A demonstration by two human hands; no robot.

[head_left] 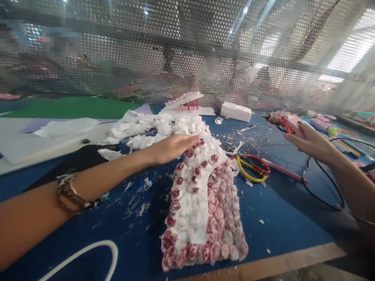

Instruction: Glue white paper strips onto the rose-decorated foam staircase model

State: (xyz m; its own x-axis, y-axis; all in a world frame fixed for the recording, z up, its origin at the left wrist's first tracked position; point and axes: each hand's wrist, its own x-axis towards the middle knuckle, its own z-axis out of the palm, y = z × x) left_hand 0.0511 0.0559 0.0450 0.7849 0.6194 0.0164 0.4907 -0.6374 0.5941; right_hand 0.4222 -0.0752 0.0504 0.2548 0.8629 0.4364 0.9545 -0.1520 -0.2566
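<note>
A long foam piece covered in small red-and-white and pink paper roses (205,210) lies on the blue table cover (287,218), running away from me. My left hand (172,147) reaches across to its far end, fingers together and pressed down on the roses there. My right hand (312,141) is raised at the right and grips a pink glue gun (285,121) with its nozzle pointing left. A black cable (322,183) loops from the gun over the table.
Yellow-and-red scissors (253,168) lie just right of the rose piece. A heap of white paper scraps (158,128), a white block (236,111) and a small stand with pink pegs (184,100) sit behind. A perforated metal screen (187,50) closes the back. White sheets (32,140) lie left.
</note>
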